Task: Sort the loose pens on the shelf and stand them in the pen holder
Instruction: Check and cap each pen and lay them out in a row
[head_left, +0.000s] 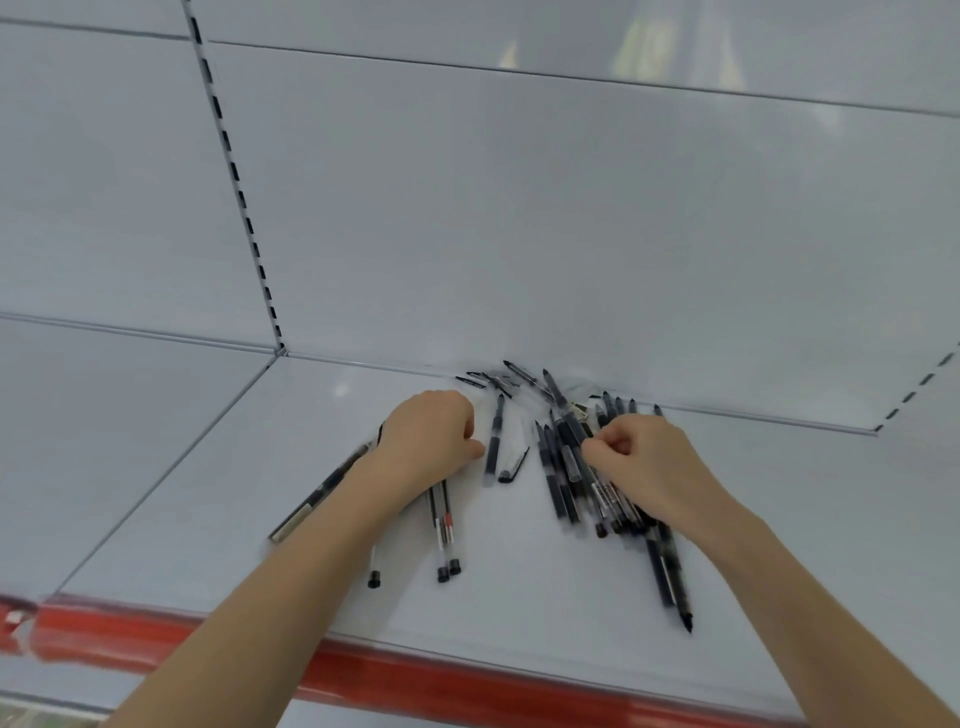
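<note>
Right hand (649, 462): the fingers (605, 449) are curled, thumb against forefinger, and close round a bundle of dark pens (670, 566). Pen tips stand out beyond the knuckles and barrels trail out under the wrist toward the shelf edge. More dark pens (563, 467) lie packed just left of those fingers, parallel to the bundle.

Left hand (428, 441): the fingers (470, 434) are curled under, knuckles up. Clear-barrelled pens (444, 535) run out from beneath the heel of the hand toward the person. Whether the hand grips them or only rests on them cannot be told.

Governing relation: a single pen (493, 441) lies loose between the two hands, long axis running near to far and leaning slightly right at the far end. It lies just beside the left fingertips and apart from the right hand, so the left hand is judged better placed to take it. A short dark cap (514, 465) lies just to its right.

Further out, one long pen (317, 499) lies diagonally beside the left forearm, and a scatter of pens (498, 382) rests against the back panel (519, 208).

Surface: a smooth white shelf (519, 597) with a red front strip (415, 670); pens are likely to roll or slide on it. No pen holder is in view, so sorting is judged to be at an early stage.
</note>
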